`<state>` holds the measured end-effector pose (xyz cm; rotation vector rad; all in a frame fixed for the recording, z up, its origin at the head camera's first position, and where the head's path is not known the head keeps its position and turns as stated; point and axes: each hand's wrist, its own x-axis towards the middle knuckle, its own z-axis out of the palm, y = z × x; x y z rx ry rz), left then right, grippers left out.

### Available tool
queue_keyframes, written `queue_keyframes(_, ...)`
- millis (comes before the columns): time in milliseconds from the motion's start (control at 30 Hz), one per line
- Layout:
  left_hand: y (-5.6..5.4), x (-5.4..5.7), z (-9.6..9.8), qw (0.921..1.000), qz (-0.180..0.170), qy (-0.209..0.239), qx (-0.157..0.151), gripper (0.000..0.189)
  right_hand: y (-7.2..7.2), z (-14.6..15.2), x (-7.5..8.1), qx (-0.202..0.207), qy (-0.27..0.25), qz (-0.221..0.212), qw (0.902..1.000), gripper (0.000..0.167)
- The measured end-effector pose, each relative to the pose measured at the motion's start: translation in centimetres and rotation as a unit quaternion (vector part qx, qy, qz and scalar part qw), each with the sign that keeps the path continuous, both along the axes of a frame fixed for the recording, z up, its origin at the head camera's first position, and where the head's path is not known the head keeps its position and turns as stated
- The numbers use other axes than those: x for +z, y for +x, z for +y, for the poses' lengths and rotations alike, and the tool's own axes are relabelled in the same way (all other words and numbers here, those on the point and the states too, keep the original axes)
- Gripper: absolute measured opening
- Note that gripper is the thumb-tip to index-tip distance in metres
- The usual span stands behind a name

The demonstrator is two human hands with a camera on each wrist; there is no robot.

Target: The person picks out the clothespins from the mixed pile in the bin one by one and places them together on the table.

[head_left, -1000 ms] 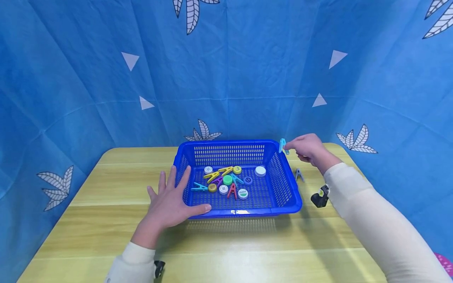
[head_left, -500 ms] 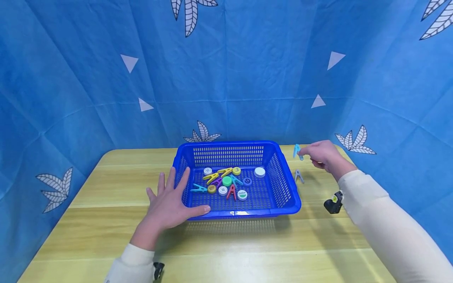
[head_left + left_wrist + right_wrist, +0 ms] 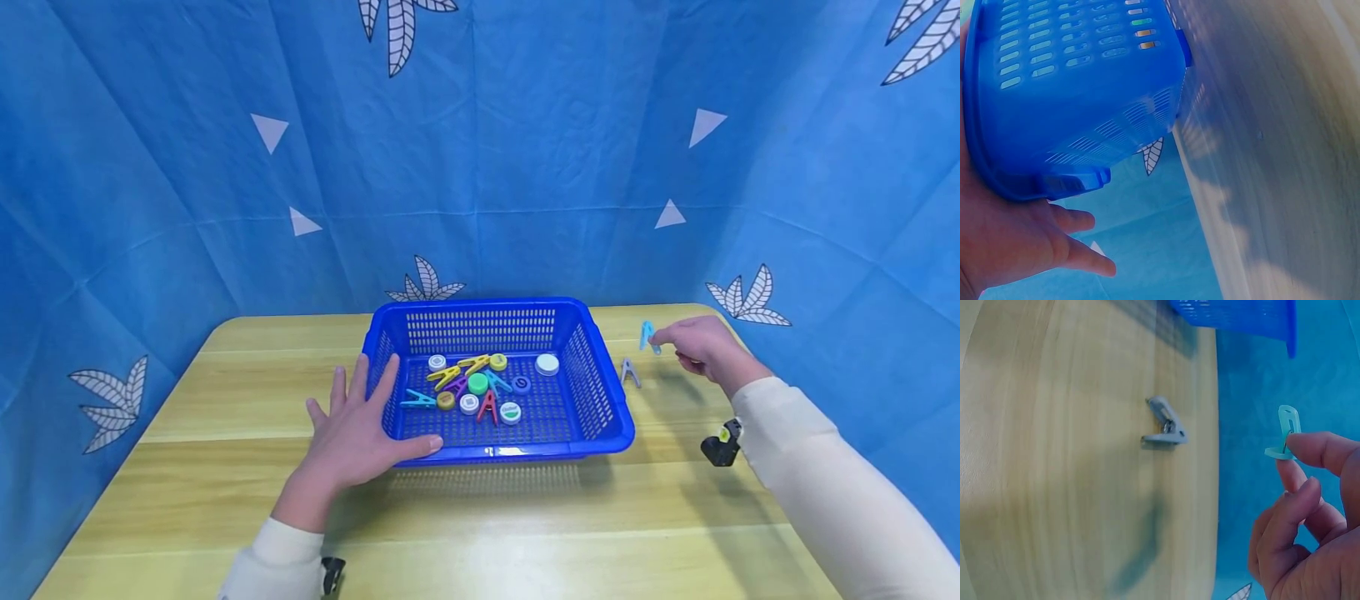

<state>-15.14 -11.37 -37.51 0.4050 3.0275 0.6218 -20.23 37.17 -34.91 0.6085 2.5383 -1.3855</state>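
Note:
My right hand (image 3: pixel 705 346) pinches a light-blue clothespin (image 3: pixel 648 336) between thumb and fingertip, above the table to the right of the basket. In the right wrist view the same clothespin (image 3: pixel 1287 432) shows at the fingertips, clear of the tabletop. A grey clothespin (image 3: pixel 630 372) lies on the table close to the basket's right side. My left hand (image 3: pixel 352 437) rests on the left front corner of the blue basket (image 3: pixel 517 452), its fingers spread and straight. Inside the basket are several bottle caps, such as a green cap (image 3: pixel 477 383), and several clothespins, including a red clothespin (image 3: pixel 487 407).
The wooden table (image 3: pixel 480 525) carries the basket near its back edge. Behind it hangs a blue curtain (image 3: pixel 480 167) with leaf and triangle prints. A small black device (image 3: pixel 722 446) is worn at my right wrist.
My right hand has moved rightward and a little nearer, carrying the light-blue clothespin from over the basket's right rim to above the table. The left hand stays on the basket.

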Motion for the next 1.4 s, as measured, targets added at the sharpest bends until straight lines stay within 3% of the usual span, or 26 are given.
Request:
queue_keyframes(467, 0.1, 0.1, 0.1, 1.0000, -0.004, -0.002, 0.007, 0.128, 0.0, 2.3, -2.7, 0.013, 0.039, -0.026, 0.9988, 0.019)
queue_keyframes(667, 0.1, -0.1, 0.0, 1.0000, -0.002, -0.002, 0.007, 0.129, -0.1, 2.8, -3.7, 0.023, 0.060, -0.029, 0.9975, 0.034)
queue_keyframes(967, 0.0, -0.3, 0.0, 1.0000, 0.002, 0.005, 0.003, 0.127, -0.6, 3.8, -5.3, 0.032, 0.090, -0.047, 0.9943, 0.041)
queue_keyframes(1400, -0.1, -0.4, 0.0, 1.0000, 0.000, 0.005, 0.008, 0.130, -1.1, 3.8, -6.7, 0.050, 0.117, -0.057, 0.9902, 0.038)
